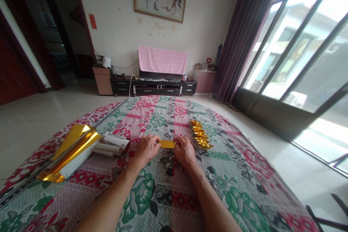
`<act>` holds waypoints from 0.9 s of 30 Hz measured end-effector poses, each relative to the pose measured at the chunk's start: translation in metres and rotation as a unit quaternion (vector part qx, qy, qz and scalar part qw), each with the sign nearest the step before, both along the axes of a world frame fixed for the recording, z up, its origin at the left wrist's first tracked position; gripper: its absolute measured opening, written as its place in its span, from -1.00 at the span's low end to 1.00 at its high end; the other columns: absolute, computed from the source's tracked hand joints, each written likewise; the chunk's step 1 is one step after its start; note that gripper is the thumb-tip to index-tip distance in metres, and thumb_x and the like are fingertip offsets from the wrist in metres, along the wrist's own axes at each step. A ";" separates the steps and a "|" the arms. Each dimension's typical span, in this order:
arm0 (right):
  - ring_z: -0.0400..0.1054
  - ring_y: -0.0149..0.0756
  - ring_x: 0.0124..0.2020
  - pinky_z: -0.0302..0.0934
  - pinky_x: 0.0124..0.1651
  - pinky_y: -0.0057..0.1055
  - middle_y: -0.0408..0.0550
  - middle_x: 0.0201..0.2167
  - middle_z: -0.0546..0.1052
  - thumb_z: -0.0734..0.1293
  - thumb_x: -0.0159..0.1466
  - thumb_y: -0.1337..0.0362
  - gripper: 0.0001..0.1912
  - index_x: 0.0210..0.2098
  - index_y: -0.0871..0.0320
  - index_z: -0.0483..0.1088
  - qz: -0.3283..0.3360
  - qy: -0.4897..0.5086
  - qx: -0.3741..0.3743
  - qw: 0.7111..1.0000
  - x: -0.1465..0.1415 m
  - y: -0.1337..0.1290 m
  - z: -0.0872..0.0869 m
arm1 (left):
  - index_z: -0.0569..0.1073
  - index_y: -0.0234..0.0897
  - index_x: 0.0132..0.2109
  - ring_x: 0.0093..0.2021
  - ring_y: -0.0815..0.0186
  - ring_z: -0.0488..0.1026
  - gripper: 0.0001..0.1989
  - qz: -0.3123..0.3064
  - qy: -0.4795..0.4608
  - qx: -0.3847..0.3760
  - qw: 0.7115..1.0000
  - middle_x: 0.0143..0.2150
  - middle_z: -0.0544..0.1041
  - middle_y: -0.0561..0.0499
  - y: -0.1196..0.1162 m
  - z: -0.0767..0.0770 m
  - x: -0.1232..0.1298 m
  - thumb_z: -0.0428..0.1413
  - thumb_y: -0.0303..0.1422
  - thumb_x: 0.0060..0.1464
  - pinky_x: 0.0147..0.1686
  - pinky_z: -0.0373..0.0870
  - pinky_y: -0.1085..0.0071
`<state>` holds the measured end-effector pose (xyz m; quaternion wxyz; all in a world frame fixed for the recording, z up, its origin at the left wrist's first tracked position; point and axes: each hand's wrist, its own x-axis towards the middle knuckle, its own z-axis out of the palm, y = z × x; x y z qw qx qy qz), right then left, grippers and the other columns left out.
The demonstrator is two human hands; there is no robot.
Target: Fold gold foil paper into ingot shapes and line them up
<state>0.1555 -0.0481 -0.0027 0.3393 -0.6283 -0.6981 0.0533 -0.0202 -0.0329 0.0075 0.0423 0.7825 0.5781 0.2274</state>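
Seeing gold foil sheets (86,145) near left edge of floral tablecloth (157,120), with white paper rolls (107,148) just beside. Then a short span of cloth, then left hand (147,148) clamped on left end of gold paper strip (167,144), mid-cloth. Got right hand (186,151) clamped on its right end, near a row of folded gold foil pieces (201,138). Wider cloth from there to right edge, also beyond strip to far edge
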 end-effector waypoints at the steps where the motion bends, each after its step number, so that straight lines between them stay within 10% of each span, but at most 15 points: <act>1: 0.27 -0.38 -0.34 0.07 -0.26 -0.52 -0.08 -0.38 0.41 0.15 0.17 0.40 -0.75 -0.30 0.10 0.43 -0.002 0.000 0.004 1.000 -0.001 -0.001 0.001 | 0.47 -0.19 -0.29 -0.34 0.30 0.34 -0.86 -0.002 0.003 0.003 1.000 -0.41 0.46 0.03 -0.001 0.000 0.000 0.03 -0.37 0.01 -0.21 0.22 0.37; 27: 0.24 -0.38 -0.32 0.01 -0.22 -0.49 -0.12 -0.41 0.40 0.24 0.13 0.38 -0.88 -0.43 0.14 0.41 0.019 -0.013 0.085 0.996 -0.008 -0.007 0.009 | 0.44 -0.17 -0.17 -0.27 0.33 0.44 -0.80 -0.046 -0.037 0.065 0.996 -0.26 0.51 0.02 -0.013 0.003 0.014 -0.05 -0.38 0.12 -0.29 0.27 0.47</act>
